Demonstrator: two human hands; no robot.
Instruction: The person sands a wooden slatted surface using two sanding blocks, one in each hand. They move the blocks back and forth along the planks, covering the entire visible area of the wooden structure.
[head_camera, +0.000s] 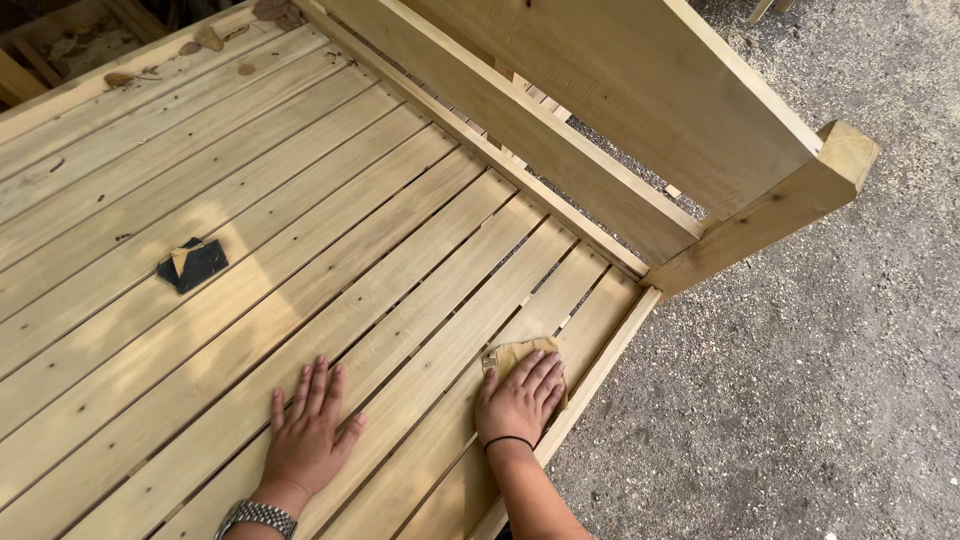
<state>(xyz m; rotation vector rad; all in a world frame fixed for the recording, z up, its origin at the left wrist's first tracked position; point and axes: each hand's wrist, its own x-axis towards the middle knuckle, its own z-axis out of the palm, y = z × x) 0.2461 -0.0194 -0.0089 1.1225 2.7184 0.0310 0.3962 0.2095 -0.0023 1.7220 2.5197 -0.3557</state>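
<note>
Slatted bed frame (330, 250) outdoors on gravel. Right hand (520, 398) presses flat on tan sandpaper (507, 353) near the corner; left hand (308, 430) open, bracing. Sheet looks thin, floppy; pinch an edge.

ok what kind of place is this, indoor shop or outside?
Probably an outdoor woodworking yard. An unfinished pale slatted wooden bed frame stands on grey gravelly ground, dry leaves lie on its slats, and the right hand presses a tan sandpaper sheet on a slat; the left hand lies flat.
</note>
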